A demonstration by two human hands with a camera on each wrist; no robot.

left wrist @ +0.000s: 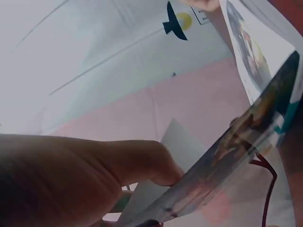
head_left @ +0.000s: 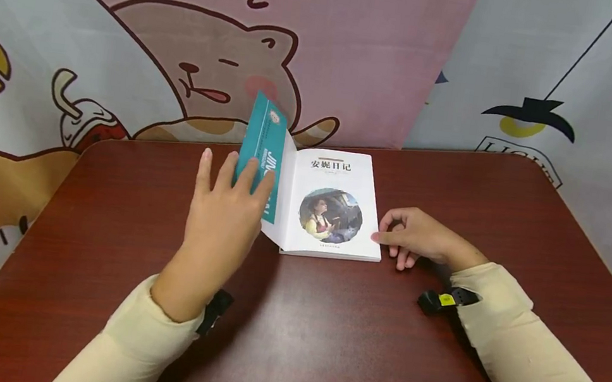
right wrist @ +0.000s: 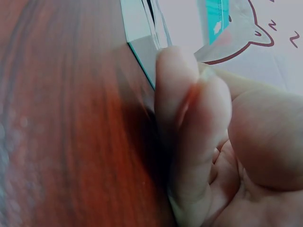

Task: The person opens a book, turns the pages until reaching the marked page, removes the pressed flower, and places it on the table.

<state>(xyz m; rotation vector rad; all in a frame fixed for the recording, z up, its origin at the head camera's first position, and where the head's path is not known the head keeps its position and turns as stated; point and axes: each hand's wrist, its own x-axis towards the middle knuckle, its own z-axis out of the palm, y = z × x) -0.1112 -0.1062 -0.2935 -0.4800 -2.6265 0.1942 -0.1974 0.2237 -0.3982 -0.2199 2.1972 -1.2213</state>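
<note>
A paperback book (head_left: 361, 179) lies face up on the table, its title page showing Chinese lettering and a round picture of a seated figure. The front cover (head_left: 268, 126), with a teal flap, stands raised along the left side. My left hand (head_left: 221, 225) holds this cover, fingers on its outer side. In the left wrist view, the thumb presses against the cover (left wrist: 227, 146). At the lower right corner of the pages, my right hand (head_left: 421, 234) pinches the edge with thumb and bent fingers. Seen from the right wrist, those fingers hide part of the book's edge (right wrist: 142, 38).
The dark red wooden table (head_left: 323, 333) runs beneath both forearms. Behind its far edge hangs a cloth (head_left: 357, 51) printed with cartoon animals. A black camera strap (head_left: 441, 300) sits at the right wrist, another (head_left: 215, 312) at the left.
</note>
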